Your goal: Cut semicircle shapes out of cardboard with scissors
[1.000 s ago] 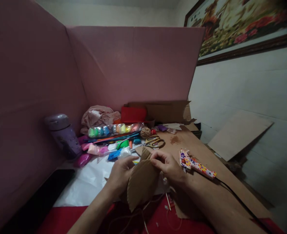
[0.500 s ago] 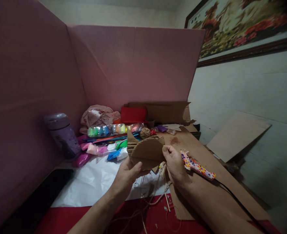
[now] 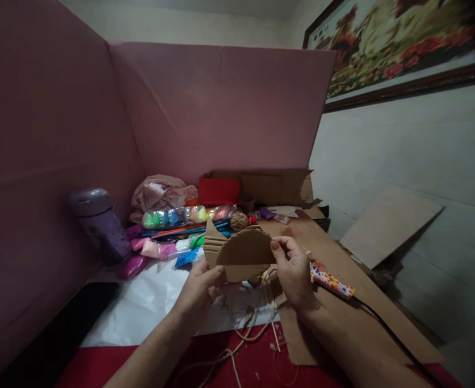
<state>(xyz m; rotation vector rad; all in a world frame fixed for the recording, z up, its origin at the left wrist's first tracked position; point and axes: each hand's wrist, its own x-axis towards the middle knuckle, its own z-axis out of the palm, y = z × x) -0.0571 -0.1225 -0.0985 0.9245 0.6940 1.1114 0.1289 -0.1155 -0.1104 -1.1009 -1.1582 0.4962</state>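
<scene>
Head view: gripping the cardboard (image 3: pixel 241 256) mid-air over the paper (image 3: pixel 148 307), pinching its lower-left edge with left hand (image 3: pixel 199 291), nipping its right rim with right hand (image 3: pixel 294 269). Looks light, stiff, easily creased, so best taken by the edges. Working with wrists lifted, palms facing in, above dangling twine (image 3: pixel 266 296)

Worktop (image 3: pixel 262 372): red-covered.
Left side: white paper (image 3: pixel 148 307), purple bottle (image 3: pixel 100 226).
Right side: cardboard sheet (image 3: pixel 342 323) bearing patterned glue gun (image 3: pixel 332 281).
Front: loose twine (image 3: pixel 225 357).

Craft clutter (image 3: pixel 181 231) behind, glue gun (image 3: pixel 331 281) right, bare white paper (image 3: pixel 148 307) left
</scene>
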